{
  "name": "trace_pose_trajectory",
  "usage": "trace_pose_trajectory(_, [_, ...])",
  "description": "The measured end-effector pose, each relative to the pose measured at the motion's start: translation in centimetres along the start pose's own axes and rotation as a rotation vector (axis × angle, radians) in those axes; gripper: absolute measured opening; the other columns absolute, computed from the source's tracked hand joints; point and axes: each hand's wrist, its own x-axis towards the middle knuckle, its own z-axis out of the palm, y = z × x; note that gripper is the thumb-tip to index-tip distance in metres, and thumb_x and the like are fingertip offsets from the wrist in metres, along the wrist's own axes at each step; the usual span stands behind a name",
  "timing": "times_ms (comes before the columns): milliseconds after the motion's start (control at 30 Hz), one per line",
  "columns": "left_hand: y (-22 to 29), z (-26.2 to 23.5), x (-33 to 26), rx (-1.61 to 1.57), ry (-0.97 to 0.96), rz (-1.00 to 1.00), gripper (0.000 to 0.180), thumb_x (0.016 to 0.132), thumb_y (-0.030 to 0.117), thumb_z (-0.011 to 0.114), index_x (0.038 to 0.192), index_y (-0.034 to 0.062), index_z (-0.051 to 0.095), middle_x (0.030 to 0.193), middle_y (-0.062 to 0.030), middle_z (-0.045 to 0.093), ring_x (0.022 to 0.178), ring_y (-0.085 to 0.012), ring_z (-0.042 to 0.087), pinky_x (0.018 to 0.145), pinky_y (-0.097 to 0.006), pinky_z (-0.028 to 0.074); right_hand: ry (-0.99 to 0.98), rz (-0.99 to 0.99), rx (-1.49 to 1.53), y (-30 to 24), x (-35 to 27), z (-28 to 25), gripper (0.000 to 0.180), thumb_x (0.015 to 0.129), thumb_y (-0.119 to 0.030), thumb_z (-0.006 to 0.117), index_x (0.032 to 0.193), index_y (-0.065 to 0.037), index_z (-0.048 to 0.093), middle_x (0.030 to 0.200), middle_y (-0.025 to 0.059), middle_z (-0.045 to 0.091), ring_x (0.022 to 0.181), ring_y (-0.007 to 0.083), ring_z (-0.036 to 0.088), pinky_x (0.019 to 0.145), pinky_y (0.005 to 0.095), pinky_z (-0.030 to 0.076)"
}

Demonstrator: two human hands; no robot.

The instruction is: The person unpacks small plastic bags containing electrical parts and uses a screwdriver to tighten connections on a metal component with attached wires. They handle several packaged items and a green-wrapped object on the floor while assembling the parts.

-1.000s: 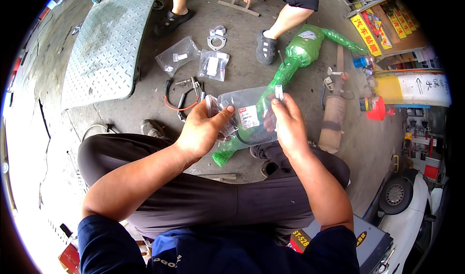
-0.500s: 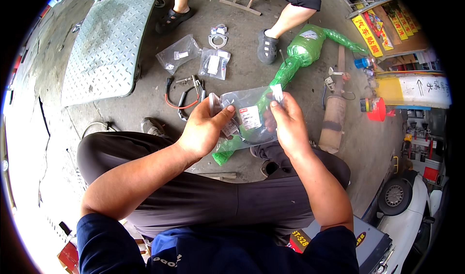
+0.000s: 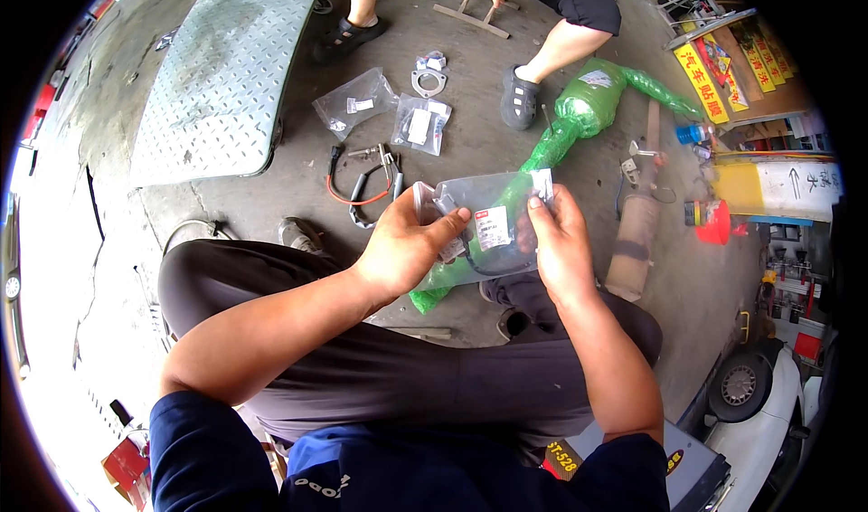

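Note:
Between my two hands is a clear plastic bag (image 3: 506, 257) with a white-and-red label and a dark cable-like part inside. My left hand (image 3: 404, 245) pinches its left end, thumb on top. At the right end my right hand (image 3: 562, 241) grips it the same way, thumb near a white tag. Beyond the bag lies a long part wrapped in green plastic (image 3: 588, 100), partly hidden behind the bag. To the left on the floor is a sensor with a red-and-grey cable (image 3: 362, 186). A metal gasket (image 3: 429, 82) lies farther off beside another clear bag (image 3: 422, 125).
An empty-looking clear bag (image 3: 354, 105) lies near a diamond-plate platform (image 3: 217, 87). Another person's leg and clog (image 3: 520, 100) are beside the green wrap. On the right are a rusty exhaust pipe (image 3: 630, 250), a red container (image 3: 712, 222) and a white car (image 3: 755, 431).
The whole view has shifted, so the scene sits slightly farther right and lower. Both hands keep their hold on the bag, which looks slightly flatter.

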Motion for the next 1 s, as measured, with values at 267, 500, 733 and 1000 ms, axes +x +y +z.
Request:
trace_pose_trajectory(267, [-0.7, -0.13, 0.52, -0.038, 0.025, 0.001, 0.029, 0.11, 0.023, 0.069, 0.125, 0.001, 0.057, 0.11, -0.011, 0.075, 0.099, -0.0158, 0.07, 0.084, -0.036, 0.06, -0.039, -0.024, -0.001, 0.51, 0.07, -0.16, 0.021, 0.113, -0.014, 0.058, 0.132, -0.005, 0.058, 0.099, 0.0022, 0.068, 0.081, 0.0093, 0.064, 0.069, 0.0278, 0.053])
trace_pose_trajectory(500, [-0.88, -0.33, 0.5, 0.041, 0.03, 0.03, 0.03, 0.111, 0.024, 0.068, 0.127, 0.0005, 0.058, 0.113, -0.0102, 0.074, 0.102, -0.0155, 0.069, 0.088, -0.036, 0.059, -0.064, -0.055, -0.007, 0.22, -0.13, 0.1, 0.033, 0.112, -0.011, 0.059, 0.143, -0.003, 0.055, 0.11, 0.0057, 0.07, 0.088, 0.0119, 0.067, 0.076, 0.0289, 0.055])
trace_pose_trajectory(733, [-0.66, -0.21, 0.33, 0.009, 0.026, -0.003, 0.034, 0.112, 0.026, 0.065, 0.134, 0.0006, 0.06, 0.118, -0.0074, 0.074, 0.109, -0.0137, 0.066, 0.097, -0.034, 0.054, -0.046, -0.055, -0.009, 0.5, 0.01, 0.01, 0.037, 0.11, -0.004, 0.055, 0.147, -0.001, 0.053, 0.113, 0.008, 0.072, 0.092, 0.0132, 0.068, 0.08, 0.0301, 0.056])
trace_pose_trajectory(1000, [-0.34, -0.05, 0.31, 0.076, 0.048, 0.013, 0.029, 0.111, 0.026, 0.067, 0.12, -0.0011, 0.062, 0.104, -0.0104, 0.075, 0.093, -0.0151, 0.069, 0.08, -0.034, 0.059, -0.021, -0.108, 0.007, 0.07, -0.24, 0.17, 0.035, 0.111, -0.002, 0.053, 0.146, -0.001, 0.055, 0.113, 0.0075, 0.072, 0.092, 0.0118, 0.067, 0.081, 0.0284, 0.055])
